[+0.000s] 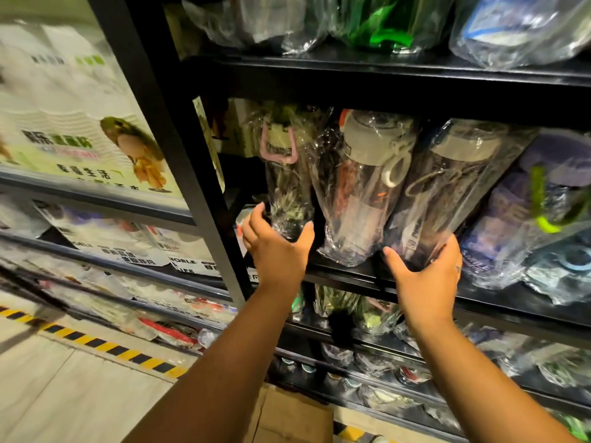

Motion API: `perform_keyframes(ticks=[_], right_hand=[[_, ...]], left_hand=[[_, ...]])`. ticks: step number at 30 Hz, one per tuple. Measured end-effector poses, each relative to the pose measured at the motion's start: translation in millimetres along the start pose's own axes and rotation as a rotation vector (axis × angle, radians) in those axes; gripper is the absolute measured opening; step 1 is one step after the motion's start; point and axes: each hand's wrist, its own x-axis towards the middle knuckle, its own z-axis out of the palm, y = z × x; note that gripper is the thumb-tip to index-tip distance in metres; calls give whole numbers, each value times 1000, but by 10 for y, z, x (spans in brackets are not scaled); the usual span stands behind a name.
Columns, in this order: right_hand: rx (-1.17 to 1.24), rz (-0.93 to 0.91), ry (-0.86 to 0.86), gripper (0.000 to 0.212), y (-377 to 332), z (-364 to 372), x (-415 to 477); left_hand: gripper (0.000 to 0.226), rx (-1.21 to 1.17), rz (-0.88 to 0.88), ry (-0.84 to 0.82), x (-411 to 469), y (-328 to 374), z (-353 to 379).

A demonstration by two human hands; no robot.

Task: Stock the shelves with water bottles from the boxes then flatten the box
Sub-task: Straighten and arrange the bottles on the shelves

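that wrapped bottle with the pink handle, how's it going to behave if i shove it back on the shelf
The pink-handled bottle sits in a loose, glossy clear bag, so it will probably feel slippery, and the wrap may shift under the left hand. It is tall and narrow and gripped only at its base, so a push is likely to tip it sideways.

On the black shelf (345, 278), plastic-bagged bottles (361, 193) stand tilted in a row, the pink-handled bottle (287, 187) at its left end and the dark bottle (444, 193) third along, both gripped at the base, while a brown box (287, 417) lies below the shelf.
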Motion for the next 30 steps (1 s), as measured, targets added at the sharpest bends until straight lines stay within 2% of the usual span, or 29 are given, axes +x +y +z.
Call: perform_keyframes(ticks=[4, 7, 10, 15, 20, 30], right_hand=[[1, -11, -12, 90, -1, -9, -1], [0, -15, -25, 89, 8, -16, -6], [-6, -15, -34, 90, 18, -17, -6], [4, -20, -35, 90, 8, -17, -7], [9, -27, -25, 86, -23, -23, -23], [-22, -10, -17, 97, -72, -1, -51]], left_hand=[[107, 9, -94, -152, 271, 12, 162], [111, -13, -81, -190, 375, 17, 245], [110, -24, -105, -191, 406, 3, 289], [94, 23, -86, -149, 396, -1, 258], [101, -19, -66, -144, 201, -44, 109], [96, 18, -11, -168, 84, -151, -29]])
